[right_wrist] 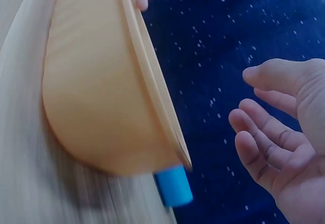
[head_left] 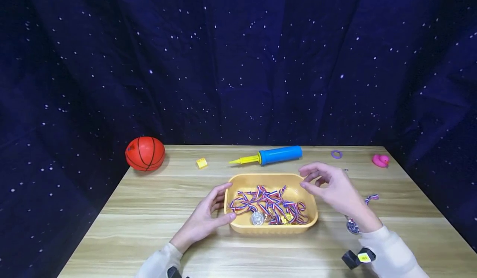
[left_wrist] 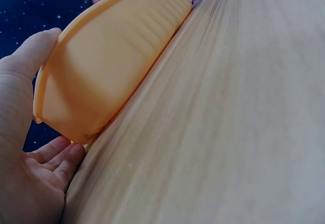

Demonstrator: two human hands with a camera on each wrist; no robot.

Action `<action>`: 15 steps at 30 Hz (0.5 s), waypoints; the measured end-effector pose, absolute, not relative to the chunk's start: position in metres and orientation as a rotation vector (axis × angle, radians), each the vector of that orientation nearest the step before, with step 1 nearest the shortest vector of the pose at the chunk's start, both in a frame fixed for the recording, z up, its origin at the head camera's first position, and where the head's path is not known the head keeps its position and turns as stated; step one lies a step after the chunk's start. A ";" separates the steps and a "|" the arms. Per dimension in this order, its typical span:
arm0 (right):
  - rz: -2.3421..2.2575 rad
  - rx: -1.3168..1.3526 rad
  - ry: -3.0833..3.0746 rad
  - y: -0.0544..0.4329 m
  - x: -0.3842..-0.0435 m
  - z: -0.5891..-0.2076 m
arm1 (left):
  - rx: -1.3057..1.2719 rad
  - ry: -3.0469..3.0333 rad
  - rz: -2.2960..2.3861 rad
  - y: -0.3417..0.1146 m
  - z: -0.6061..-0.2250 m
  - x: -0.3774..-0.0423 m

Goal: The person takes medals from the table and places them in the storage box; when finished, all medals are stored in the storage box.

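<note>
A yellow-orange plastic bin (head_left: 273,229) sits on the table. Inside lie tangled red, white and blue ribbons (head_left: 266,201) with a silver medal (head_left: 257,218) and a gold medal (head_left: 287,219). My left hand (head_left: 203,218) holds the bin's left end, thumb at the near side of the rim and fingers round the far side. Above the bin's right end, my right hand (head_left: 329,187) hovers with loosely bent fingers and nothing between them; the right wrist view shows it apart from the rim. Another silver medal (head_left: 352,227) lies on the table, partly hidden by my right wrist.
Behind the bin lies a blue and yellow hand pump (head_left: 279,155). A red basketball (head_left: 145,154) and a yellow toy block (head_left: 201,163) are at the back left. Back right are a purple ring (head_left: 336,154) and a pink rubber duck (head_left: 380,160). A dark starry curtain hangs behind the table.
</note>
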State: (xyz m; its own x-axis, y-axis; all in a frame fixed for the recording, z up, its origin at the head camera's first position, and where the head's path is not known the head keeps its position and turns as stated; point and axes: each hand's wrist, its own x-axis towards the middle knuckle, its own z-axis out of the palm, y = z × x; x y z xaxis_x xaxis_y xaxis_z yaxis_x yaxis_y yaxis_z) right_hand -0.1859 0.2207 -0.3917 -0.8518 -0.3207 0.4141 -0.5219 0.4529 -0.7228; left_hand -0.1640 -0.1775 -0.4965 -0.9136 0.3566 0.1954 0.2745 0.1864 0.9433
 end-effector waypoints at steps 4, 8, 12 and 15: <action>1.348 0.685 -2.440 0.243 -0.181 -0.392 | 0.641 2.366 1.863 -0.178 -0.497 -0.165; 1.309 0.632 -2.413 0.267 -0.173 -0.395 | 0.618 2.376 1.850 -0.178 -0.496 -0.164; 1.309 0.571 -2.376 0.292 -0.162 -0.398 | 0.617 2.382 1.843 -0.178 -0.495 -0.164; 1.341 0.525 -2.343 0.309 -0.153 -0.401 | 0.613 2.382 1.840 -0.177 -0.495 -0.164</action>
